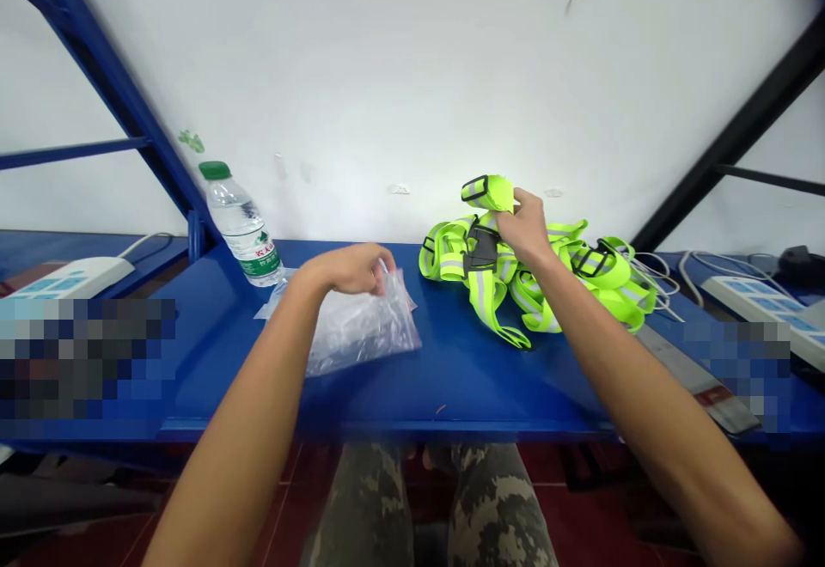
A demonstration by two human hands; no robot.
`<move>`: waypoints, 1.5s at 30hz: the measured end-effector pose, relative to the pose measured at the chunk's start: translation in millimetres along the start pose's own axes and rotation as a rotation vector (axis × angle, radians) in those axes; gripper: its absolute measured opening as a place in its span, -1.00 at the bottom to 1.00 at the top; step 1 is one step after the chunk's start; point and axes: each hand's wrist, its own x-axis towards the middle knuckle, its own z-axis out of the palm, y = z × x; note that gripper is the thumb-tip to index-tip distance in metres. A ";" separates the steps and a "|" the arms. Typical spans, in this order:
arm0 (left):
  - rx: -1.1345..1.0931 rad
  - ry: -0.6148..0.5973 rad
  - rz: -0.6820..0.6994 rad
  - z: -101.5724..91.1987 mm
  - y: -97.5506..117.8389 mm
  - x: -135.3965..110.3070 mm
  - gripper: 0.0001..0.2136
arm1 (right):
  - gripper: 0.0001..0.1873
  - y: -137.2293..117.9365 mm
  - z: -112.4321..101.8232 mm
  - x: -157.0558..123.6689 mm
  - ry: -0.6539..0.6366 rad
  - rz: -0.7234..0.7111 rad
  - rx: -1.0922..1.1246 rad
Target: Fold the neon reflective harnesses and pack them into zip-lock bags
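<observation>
My left hand [362, 270] pinches the edge of a clear plastic bag [361, 335] at the middle-left of the blue table. More flat plastic lies partly hidden beneath that bag. To the right, my right hand [525, 225] grips a rolled end of a neon-yellow reflective strap [495, 192] with a grey stripe and a black buckle, raised above the rest. Below and beside it spreads a heap of reflective straps [599, 279] with black buckles, one large black clip among them. The fingertips of my right hand are partly hidden behind the strap.
A water bottle [243, 228] with a green cap stands behind my left forearm. White power strips [766, 296] lie at both sides, with white cables [661, 279] on the right. A flat grey object [699, 382] is under my right forearm. The blue table's [425, 395] front edge is close to my legs.
</observation>
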 end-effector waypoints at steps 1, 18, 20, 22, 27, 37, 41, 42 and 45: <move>0.079 0.159 -0.031 -1.9 3.0 2.3 -0.61 | -0.77 -1.1 0.9 -0.2 0.067 -0.027 -0.011; -0.484 0.381 0.162 52.6 46.3 36.9 -0.70 | -0.73 -32.3 -16.8 4.7 0.238 0.299 0.416; -0.591 0.300 0.156 27.1 44.2 31.6 -0.65 | -0.74 -38.4 -28.7 0.0 0.269 0.277 0.363; -0.573 0.269 0.135 4.8 43.7 25.2 -0.68 | -0.73 -42.4 -38.6 -4.8 0.257 0.242 0.303; -0.290 0.028 0.098 -27.9 37.3 14.3 -0.73 | -0.68 -43.4 -62.0 -13.3 0.260 0.205 0.281; -0.595 0.434 -0.180 -34.0 33.5 11.0 -0.72 | -0.77 -41.7 -90.9 -39.2 0.179 0.218 0.343; -0.693 0.454 -0.283 -40.6 41.1 10.5 -0.71 | -0.72 -57.8 -93.2 -53.3 0.088 0.251 0.327; -0.718 0.424 -0.283 -41.7 41.8 9.9 -0.71 | -0.70 -62.3 -94.9 -56.4 0.042 0.267 0.328; -0.873 0.336 -0.166 -39.3 39.8 12.1 -0.76 | -0.67 -68.1 -99.6 -60.6 -0.066 0.325 0.334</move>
